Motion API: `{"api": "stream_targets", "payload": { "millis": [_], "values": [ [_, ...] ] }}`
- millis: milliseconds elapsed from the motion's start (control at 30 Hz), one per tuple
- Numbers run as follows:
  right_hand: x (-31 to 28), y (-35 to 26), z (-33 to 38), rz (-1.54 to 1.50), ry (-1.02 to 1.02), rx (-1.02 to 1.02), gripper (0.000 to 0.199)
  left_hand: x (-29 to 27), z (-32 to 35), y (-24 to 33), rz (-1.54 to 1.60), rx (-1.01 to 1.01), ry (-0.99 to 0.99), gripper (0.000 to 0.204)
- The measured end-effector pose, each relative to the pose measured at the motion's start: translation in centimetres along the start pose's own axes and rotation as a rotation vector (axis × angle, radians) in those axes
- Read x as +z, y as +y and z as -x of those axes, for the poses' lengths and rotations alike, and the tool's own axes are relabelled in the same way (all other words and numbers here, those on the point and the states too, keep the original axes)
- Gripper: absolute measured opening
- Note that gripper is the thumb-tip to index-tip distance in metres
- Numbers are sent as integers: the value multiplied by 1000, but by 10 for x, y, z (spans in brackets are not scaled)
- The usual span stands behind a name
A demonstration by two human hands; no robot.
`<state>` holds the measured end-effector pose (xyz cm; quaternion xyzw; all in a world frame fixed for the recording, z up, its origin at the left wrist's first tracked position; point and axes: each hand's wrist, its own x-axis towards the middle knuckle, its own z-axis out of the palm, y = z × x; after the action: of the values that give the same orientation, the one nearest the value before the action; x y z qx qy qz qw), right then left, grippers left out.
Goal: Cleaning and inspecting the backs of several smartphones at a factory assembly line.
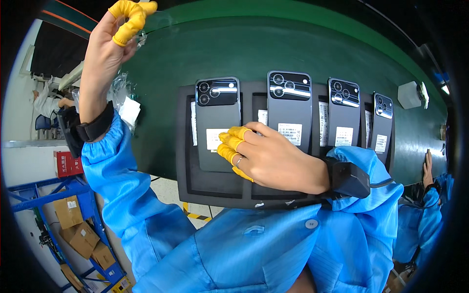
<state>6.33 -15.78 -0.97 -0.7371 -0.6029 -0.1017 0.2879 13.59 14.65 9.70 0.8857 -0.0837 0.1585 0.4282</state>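
Observation:
Raised at the upper left, my left hand (113,39) wears yellow finger cots. Its fingers are bent into a pinch, with faint clear plastic film (163,20) showing beside them. My right hand (278,163), also in yellow finger cots and with a ring, lies palm down over the leftmost dark grey phone (220,119). Its slightly separated fingertips press on the right part of that phone's white label (213,139). The thumb is mostly hidden beneath. Other camera-side-up phones (289,110) with white labels lie to its right in a black foam tray (210,195).
A green mat (220,49) covers the bench. Crumpled clear plastic (119,90) lies below my left hand, beside a white paper piece (130,111). A white block (409,95) stands at the far right, near another person's hand (428,168). Boxes (83,239) fill a blue rack.

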Motion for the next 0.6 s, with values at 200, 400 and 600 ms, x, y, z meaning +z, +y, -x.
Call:
{"api": "stream_targets", "payload": {
  "millis": [200,400,600],
  "values": [
    [-9,-1,-1,-15,-160,8,20,20,14,6,328,5,-83,27],
    [-2,-5,0,19,-91,9,15,1,26,-3,562,-46,-69,33],
    [-7,-4,0,40,-138,10,17,-7,40,4,251,28,354,34]
  ]
}}
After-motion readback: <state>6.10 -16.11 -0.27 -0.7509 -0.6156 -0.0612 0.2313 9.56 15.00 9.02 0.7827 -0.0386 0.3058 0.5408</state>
